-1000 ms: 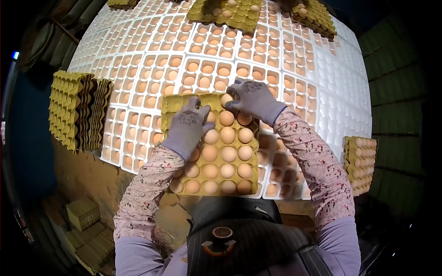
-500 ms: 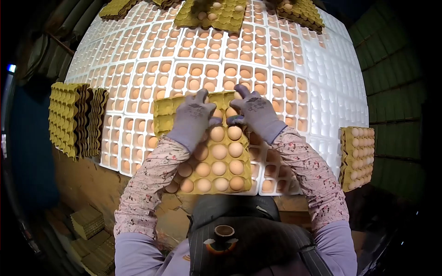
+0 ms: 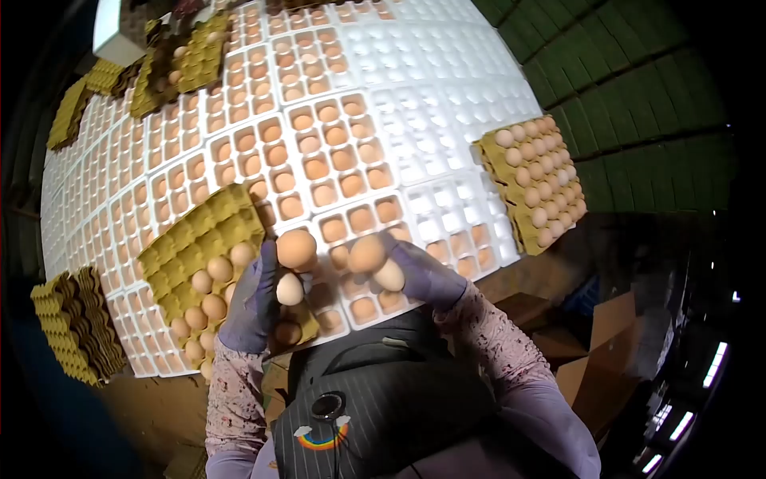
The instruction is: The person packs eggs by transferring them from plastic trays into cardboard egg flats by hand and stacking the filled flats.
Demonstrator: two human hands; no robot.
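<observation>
My left hand [image 3: 254,302], in a grey-purple glove, grips two eggs [image 3: 296,251], one above the other. Two more eggs [image 3: 368,254] are held in my gloved right hand [image 3: 423,274]. Both hands are raised over white foam trays [image 3: 356,327], some of whose cells hold eggs. Under and beside my left hand lies a yellow pulp tray [image 3: 199,239], tilted in view, with eggs in its nearer part and bare cups in its far part. My left hand hides some of that tray.
A stack of egg-filled pulp trays [image 3: 533,180] stands at the right edge. Pulp trays [image 3: 76,327] are stacked at the left. More lie at the back left near a white box [image 3: 117,33]. An open cardboard box [image 3: 598,351] is at the lower right.
The view has turned right. My hands have left the far rows of the pulp tray and moved apart, now lifted with eggs in both. The near foam trays show more clearly.
</observation>
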